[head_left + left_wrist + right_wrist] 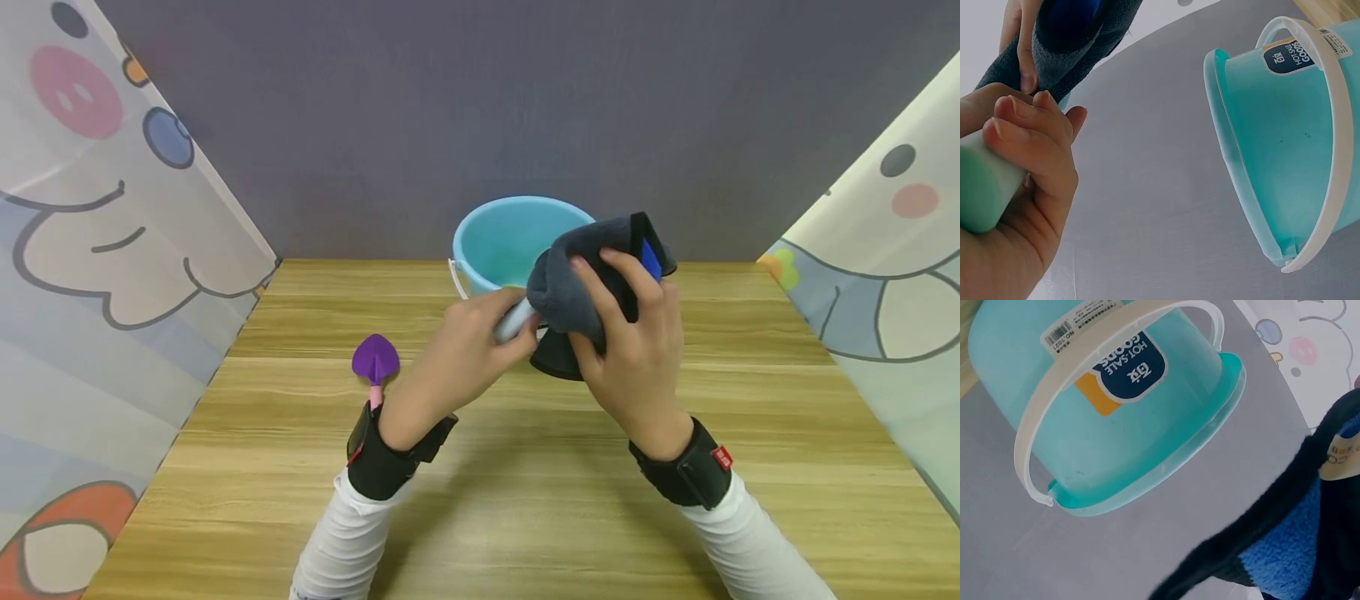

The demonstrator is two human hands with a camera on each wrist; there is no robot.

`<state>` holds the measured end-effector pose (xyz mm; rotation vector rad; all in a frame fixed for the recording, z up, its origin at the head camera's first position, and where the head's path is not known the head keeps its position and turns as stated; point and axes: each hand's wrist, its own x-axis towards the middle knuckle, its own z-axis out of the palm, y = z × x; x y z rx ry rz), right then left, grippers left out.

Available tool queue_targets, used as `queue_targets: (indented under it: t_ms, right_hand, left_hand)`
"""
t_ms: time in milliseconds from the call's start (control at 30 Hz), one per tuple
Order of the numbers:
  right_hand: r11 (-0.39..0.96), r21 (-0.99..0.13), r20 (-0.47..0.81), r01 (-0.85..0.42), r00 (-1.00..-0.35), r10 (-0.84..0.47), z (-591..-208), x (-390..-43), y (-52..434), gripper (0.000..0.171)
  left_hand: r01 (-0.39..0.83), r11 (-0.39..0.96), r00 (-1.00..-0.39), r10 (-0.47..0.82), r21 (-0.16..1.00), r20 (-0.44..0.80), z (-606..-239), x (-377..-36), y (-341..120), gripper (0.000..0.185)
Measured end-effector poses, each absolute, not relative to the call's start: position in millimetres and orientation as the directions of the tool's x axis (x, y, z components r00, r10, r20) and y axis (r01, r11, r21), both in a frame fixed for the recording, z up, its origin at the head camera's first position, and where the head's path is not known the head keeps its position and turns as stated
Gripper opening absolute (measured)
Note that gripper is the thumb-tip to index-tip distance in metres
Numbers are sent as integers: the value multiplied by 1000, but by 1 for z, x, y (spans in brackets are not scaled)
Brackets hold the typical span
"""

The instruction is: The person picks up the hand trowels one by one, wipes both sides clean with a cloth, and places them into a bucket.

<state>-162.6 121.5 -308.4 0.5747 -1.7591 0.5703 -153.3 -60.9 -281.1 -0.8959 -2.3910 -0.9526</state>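
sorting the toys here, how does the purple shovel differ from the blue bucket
The purple shovel lies flat on the wooden table, left of the left hand; the blue bucket stands upright at the table's far edge, behind both hands. The shovel is small with a pink handle; the bucket is far bigger, with a white handle. Neither hand touches either one.

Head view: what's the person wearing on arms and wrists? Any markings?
Both arms wear white long sleeves, left and right, slightly wrinkled. Each wrist carries a black strap-on band: the left band shows a small red bit at its edge, the right band a small red tag with white marks, too small to read. Left hand and right hand are bare: no gloves.
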Motion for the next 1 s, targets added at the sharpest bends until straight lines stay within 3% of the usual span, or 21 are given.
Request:
queue_targets:
  t_ms: [633,800,1000]
  right_hand:
    - [780,-101,980,-617,-197,-29,-300,-161,126,39]
    - [785,-114,977,-608,-211,-22,-299,-163,128,40]
    - [792,-106,971,-602,-234,-48,-300,-164,129,42]
  left_hand:
    - [691,582,-703,405,428,584,-281,-154,-65,23]
    - [688,599,-699,393,411,598,-280,-155,-64,22]
    - [598,676,-756,296,431,584,-280,-152,-66,25]
